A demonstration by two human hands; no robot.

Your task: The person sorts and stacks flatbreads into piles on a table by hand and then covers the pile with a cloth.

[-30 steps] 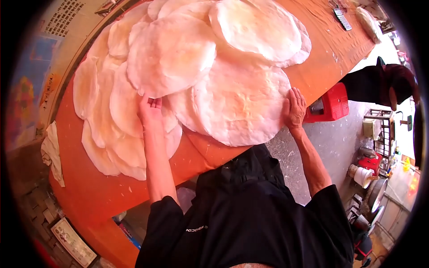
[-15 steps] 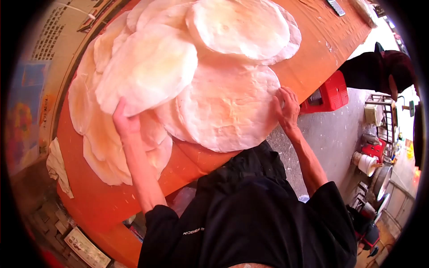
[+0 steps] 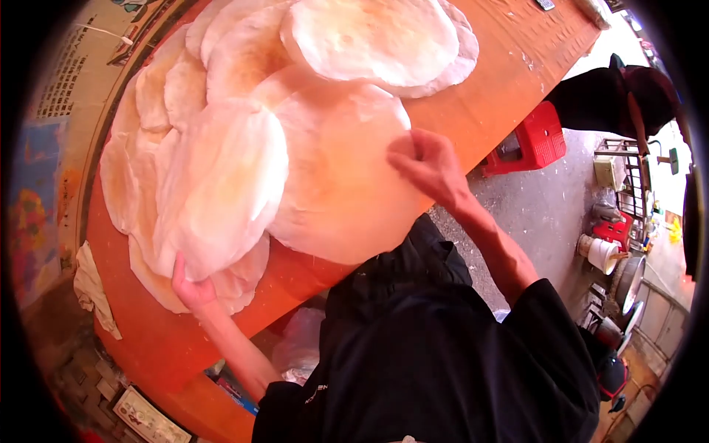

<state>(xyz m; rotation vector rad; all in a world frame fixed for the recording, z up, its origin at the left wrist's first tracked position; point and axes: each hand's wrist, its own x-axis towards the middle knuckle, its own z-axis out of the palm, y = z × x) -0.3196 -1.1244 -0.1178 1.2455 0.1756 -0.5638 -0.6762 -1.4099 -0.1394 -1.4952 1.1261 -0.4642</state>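
Note:
Large, thin, pale flatbreads lie overlapping on the orange-covered table [image 3: 509,81]. My left hand [image 3: 193,289] grips the lower edge of one flatbread [image 3: 230,181], thumb on top, over the left pile. The fingers of my right hand [image 3: 430,166] are closed at the right edge of another flatbread [image 3: 343,181] in the middle; this round is blurred by motion. Behind it lies a lighter flatbread [image 3: 373,37] on top of another. Several more flatbreads [image 3: 159,88] spread along the table's left side.
A red plastic stool [image 3: 543,136] stands beyond the table's right edge, near a person in dark clothing [image 3: 605,100]. Crumpled cloth [image 3: 94,292] hangs at the left corner. A metal rack [image 3: 631,181] and a white bucket [image 3: 602,252] are farther right.
My left hand has moved down and left with its flatbread, which now lies over the left pile. My right hand has moved left and is closed at the middle flatbread's edge.

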